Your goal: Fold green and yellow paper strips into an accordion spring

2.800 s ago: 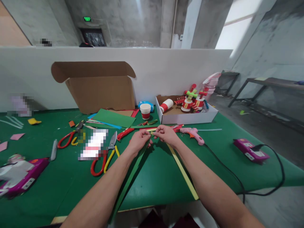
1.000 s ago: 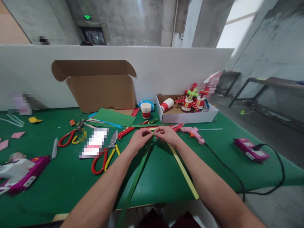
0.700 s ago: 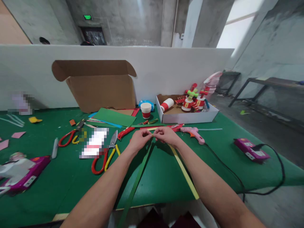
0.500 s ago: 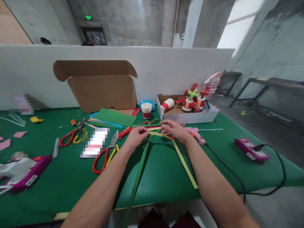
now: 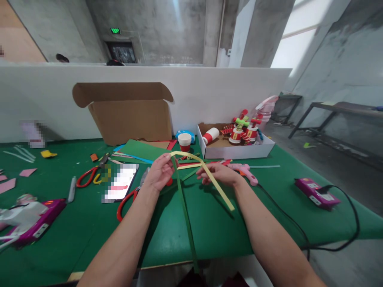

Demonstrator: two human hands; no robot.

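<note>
My left hand (image 5: 161, 171) pinches the end of a yellow paper strip (image 5: 214, 182) where it meets a green paper strip (image 5: 184, 203). From there the yellow strip arches to the right and slants down toward me, while the green one hangs past the table's near edge. My right hand (image 5: 218, 174) is under and behind the yellow strip, its fingers loosely curled and apart, with nothing visible in them. Red-handled scissors (image 5: 121, 207) lie beside my left wrist, partly hidden by it. Another yellow strip (image 5: 189, 165) lies flat behind my hands.
A pink glue gun (image 5: 243, 169) with a black cord lies right of my right hand. Behind stand a paper cup (image 5: 184, 142) and a white box (image 5: 239, 151) holding paper-cup figures. To the left are a phone (image 5: 122, 183), pliers (image 5: 103, 160) and green paper (image 5: 143, 151).
My left hand has moved left and lifted the joined strip ends. The green strip's hanging end has swung right. My right hand has dropped lower, below the yellow strip.
</note>
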